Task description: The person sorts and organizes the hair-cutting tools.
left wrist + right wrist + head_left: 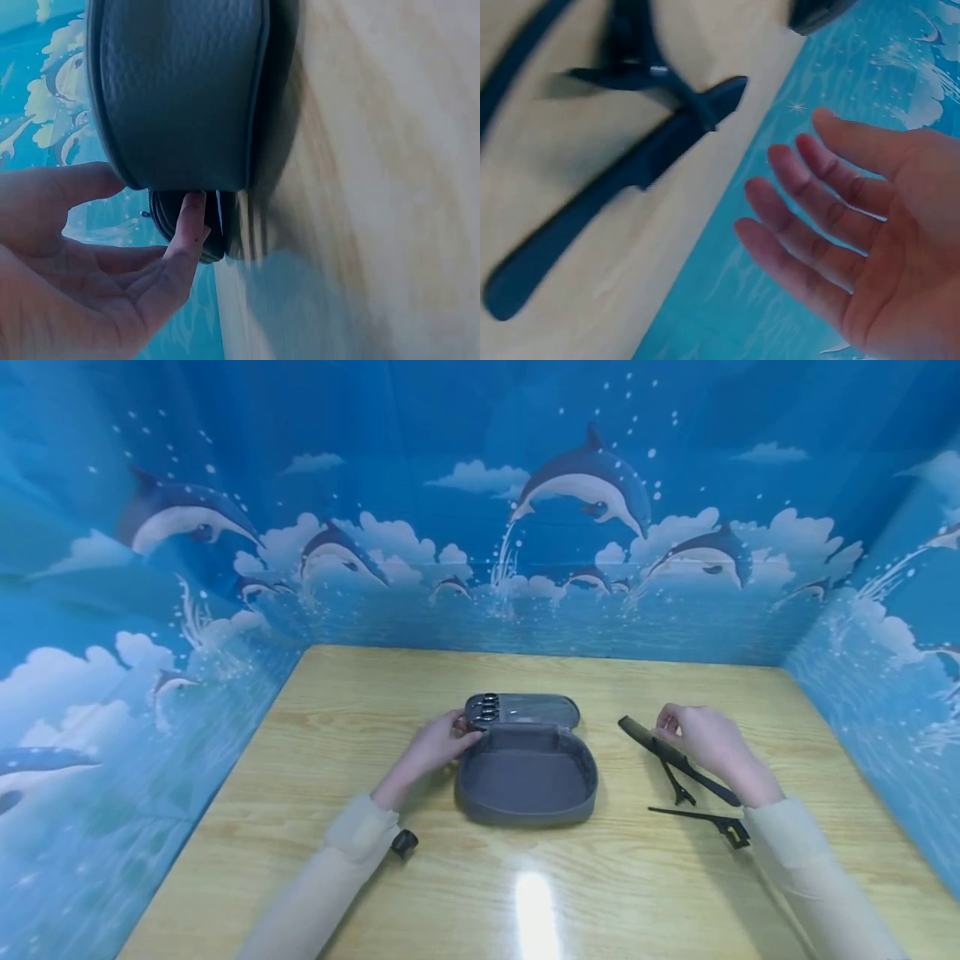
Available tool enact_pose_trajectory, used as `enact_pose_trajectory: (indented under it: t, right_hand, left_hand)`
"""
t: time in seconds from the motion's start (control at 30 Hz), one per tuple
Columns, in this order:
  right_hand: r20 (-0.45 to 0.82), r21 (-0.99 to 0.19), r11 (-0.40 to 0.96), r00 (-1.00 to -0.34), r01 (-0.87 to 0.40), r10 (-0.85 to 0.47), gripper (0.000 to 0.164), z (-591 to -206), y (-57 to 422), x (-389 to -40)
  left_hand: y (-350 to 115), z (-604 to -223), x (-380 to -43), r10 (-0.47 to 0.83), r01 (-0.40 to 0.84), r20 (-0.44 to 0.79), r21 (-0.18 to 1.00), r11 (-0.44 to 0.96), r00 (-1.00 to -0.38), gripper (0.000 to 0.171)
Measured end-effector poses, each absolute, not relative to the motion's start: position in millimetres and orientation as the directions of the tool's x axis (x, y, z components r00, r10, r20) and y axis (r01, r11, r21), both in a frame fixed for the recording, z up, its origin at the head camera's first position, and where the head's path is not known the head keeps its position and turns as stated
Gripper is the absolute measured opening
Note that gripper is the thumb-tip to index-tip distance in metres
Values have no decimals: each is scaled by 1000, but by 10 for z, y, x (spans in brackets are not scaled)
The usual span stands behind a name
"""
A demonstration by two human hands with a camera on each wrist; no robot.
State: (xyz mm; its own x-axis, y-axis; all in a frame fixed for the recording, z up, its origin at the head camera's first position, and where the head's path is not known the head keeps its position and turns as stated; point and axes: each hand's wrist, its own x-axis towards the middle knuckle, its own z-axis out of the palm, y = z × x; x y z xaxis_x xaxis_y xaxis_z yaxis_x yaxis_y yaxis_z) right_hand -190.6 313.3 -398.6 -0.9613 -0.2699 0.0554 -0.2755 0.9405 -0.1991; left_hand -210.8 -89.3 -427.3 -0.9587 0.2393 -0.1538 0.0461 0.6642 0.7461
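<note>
A dark grey zip-type case (527, 817) stands on the table with its lid (540, 710) folded back behind it. Several small shiny metal pieces (487, 707) sit at the lid's left end. My left hand (438, 745) holds the case at its back left corner, thumb on the rim and a fingertip by the lid. Bent fingers of my right hand (701, 735) hang empty just beyond a black comb (675, 760). A black hair clip (680, 789) crosses the comb, and a second hair clip (723, 827) lies nearer me, beside the right sleeve.
The wooden table (360, 693) carries all of these things. A dolphin-printed blue curtain (420, 602) closes off its back and both sides. Near the left sleeve is a small black device (405, 843). Light glares on the tabletop toward the front.
</note>
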Motion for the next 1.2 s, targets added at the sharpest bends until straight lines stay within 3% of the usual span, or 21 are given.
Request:
enact_pose_trajectory:
  t: [0.43, 1.2]
  right_hand:
    - [-89, -200, 963, -975, -182, -203, 20, -4243, 3193, -1641]
    - [-47, -299, 946, -988, -125, -146, 17, -4390, 3133, -1650]
  left_hand:
    - [-903, -4362, -1962, 218, 62, -103, 767, 638, -971, 63]
    - [-910, -4411, -1911, 227, 94, -51, 807, 583, -973, 61]
